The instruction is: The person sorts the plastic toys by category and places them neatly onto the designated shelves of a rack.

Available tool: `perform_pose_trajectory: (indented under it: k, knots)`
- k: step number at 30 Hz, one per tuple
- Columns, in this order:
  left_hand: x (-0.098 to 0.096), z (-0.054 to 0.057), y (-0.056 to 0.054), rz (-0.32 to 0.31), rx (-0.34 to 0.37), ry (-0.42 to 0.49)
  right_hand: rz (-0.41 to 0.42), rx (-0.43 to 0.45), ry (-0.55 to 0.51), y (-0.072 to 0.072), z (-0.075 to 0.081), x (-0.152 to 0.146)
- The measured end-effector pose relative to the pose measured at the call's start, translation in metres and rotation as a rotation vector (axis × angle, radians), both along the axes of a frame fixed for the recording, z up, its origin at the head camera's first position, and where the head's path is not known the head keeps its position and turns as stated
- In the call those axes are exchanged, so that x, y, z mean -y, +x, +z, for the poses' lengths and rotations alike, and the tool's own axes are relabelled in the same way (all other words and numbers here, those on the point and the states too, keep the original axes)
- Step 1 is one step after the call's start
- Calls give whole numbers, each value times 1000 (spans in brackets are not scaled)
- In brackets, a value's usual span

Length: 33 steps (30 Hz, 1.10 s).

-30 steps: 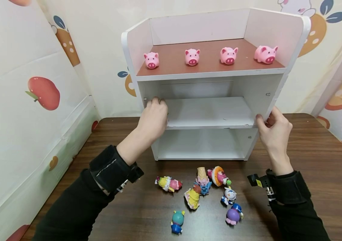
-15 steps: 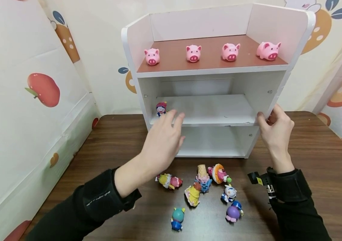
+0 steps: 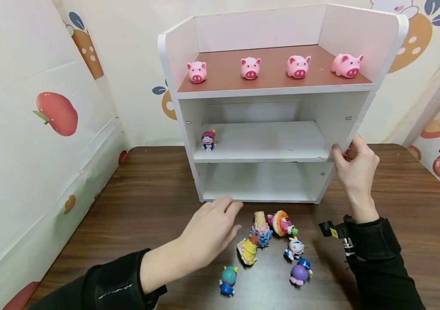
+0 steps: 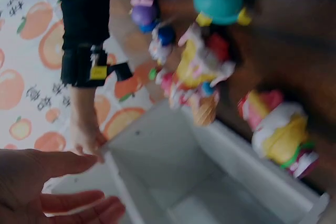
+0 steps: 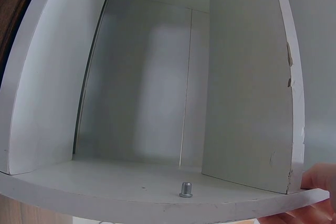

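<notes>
My left hand (image 3: pixel 212 230) hovers over the dark table, fingers loosely extended, with nothing between them in the left wrist view. Beneath it in the head view a toy figurine is hidden; the left wrist view shows this yellow, white and pink figurine (image 4: pixel 283 135) lying down. My right hand (image 3: pixel 355 172) grips the right side panel of the white toy shelf (image 3: pixel 262 160), thumb at the front edge by the middle board. On that board's left end stands a small figurine with a red hat (image 3: pixel 208 141). Several pink pig toys (image 3: pixel 250 68) line the brown top.
Several figurines lie in front of the shelf: a yellow-dressed one (image 3: pixel 247 251), a teal-headed one (image 3: pixel 228 280), a purple one (image 3: pixel 299 274), a white-and-blue one (image 3: pixel 295 248), and one with an orange ring (image 3: pixel 280 222). A fruit-print sheet (image 3: pixel 10 107) rises at the left.
My left hand has let go of the red-hatted figurine on the middle board, then drawn back and down to the table figurines. The right hand keeps its grip on the shelf side.
</notes>
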State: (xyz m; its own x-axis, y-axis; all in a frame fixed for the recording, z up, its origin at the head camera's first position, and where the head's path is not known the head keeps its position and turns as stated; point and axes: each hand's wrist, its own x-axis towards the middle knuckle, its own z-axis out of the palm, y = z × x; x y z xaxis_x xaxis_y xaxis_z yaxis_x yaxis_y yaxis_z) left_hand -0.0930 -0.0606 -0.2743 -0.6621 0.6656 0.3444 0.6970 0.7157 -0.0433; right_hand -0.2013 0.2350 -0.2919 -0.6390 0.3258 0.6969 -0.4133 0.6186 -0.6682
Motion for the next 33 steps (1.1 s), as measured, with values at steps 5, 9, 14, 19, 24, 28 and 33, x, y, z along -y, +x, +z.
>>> perform_pose_trajectory:
  k: [5,9,14,19,24,28,33]
  knots:
    - [5,-18,3,-100,93,-69,5,-5,-2,-1,0,-1]
    - [10,-30,6,-141,141,-111,1,-7,-3,-1,0,-1]
    - [16,-45,9,-195,172,-125,8,-9,-9,0,1,0]
    - [20,-60,12,-259,238,-117,4,-12,-8,-1,0,0]
    - [22,-70,15,-297,276,-105,5,-9,-9,-1,0,0]
    - [22,-75,17,-309,264,-116,9,-5,-13,-1,0,0]
    - [23,-79,19,-310,294,-163,7,-5,-8,0,1,0]
